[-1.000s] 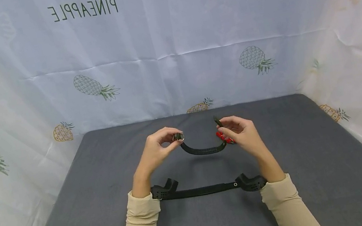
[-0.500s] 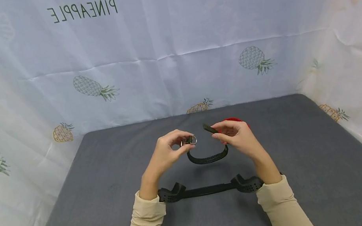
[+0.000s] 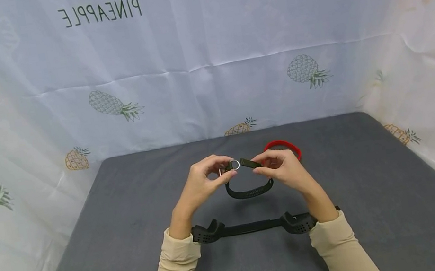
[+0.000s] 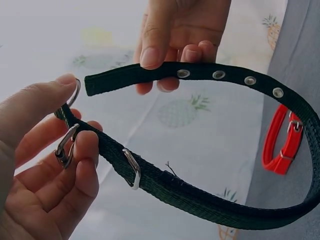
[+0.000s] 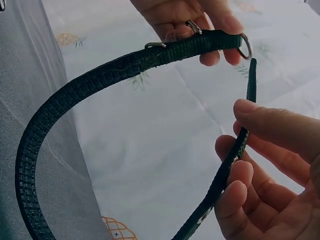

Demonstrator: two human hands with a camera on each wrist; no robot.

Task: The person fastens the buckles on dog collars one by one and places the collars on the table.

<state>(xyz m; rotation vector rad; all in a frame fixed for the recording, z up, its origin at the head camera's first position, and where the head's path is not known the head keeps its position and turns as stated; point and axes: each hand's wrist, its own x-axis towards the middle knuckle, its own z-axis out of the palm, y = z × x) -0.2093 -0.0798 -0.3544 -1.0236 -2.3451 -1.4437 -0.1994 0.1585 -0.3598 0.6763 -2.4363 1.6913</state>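
Green collar sags between left hand pinching buckle end, right hand pinching eyelet end.

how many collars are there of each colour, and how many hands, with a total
Dark green collar: 1, held up between both hands
Red collar: 1, lying on the grey table
Hands: 2, the left hand and the right hand
Total: 4, of which 2 are collars
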